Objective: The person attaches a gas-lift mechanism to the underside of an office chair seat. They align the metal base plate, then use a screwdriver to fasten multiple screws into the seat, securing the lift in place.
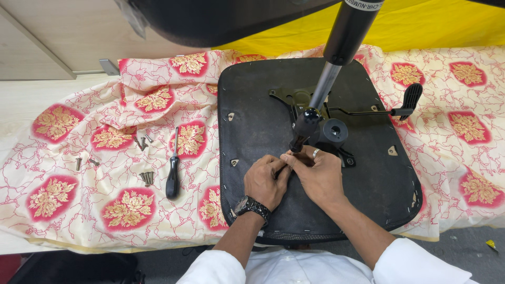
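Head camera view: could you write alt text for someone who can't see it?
Two hands, left hand and right hand, meet at the underside of an upturned black chair seat lying on a flowered cloth. A screwdriver and loose screws lie to their left.

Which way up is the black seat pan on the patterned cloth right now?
Upside down: the seat pan lies flat with its underside up, showing the metal mechanism plate, lever and stapled edge.

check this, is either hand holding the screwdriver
No, the screwdriver lies on the cloth, apart from the left hand and right hand.
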